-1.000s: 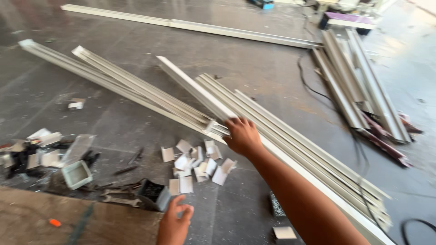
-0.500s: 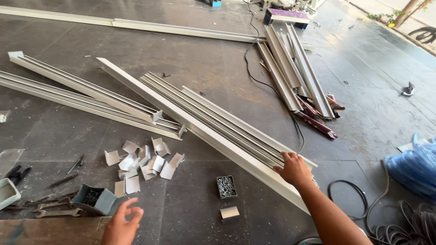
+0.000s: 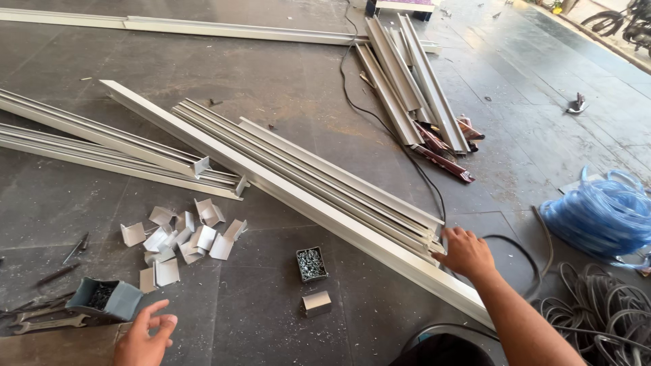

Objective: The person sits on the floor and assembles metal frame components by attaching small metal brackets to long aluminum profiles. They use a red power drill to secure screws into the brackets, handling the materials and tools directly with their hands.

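The person's right hand [image 3: 466, 254] rests on the near end of a bundle of long aluminium profiles [image 3: 319, 179] that lie slantwise on the dark floor [image 3: 285, 88]. The fingers [image 3: 456, 237] are spread and laid over the cut ends, touching rather than clamped; I cannot tell whether they have a real hold on any one piece. The left hand [image 3: 144, 335] hovers low near the bottom edge, fingers loosely curled and holding nothing, just beside a small grey box of dark screws [image 3: 102, 298] and some spanners [image 3: 34, 318].

As for progress, it looks early to middling. The profiles are cut and sorted into piles, and a heap of small bent corner brackets [image 3: 180, 237] sits ready near a little tray of screws [image 3: 311, 263] and a lone metal block [image 3: 317, 302]. No frame is joined yet: every length lies loose, so assembling seems wholly ahead. A blue hose coil [image 3: 600, 217] lies to the right, well apart.
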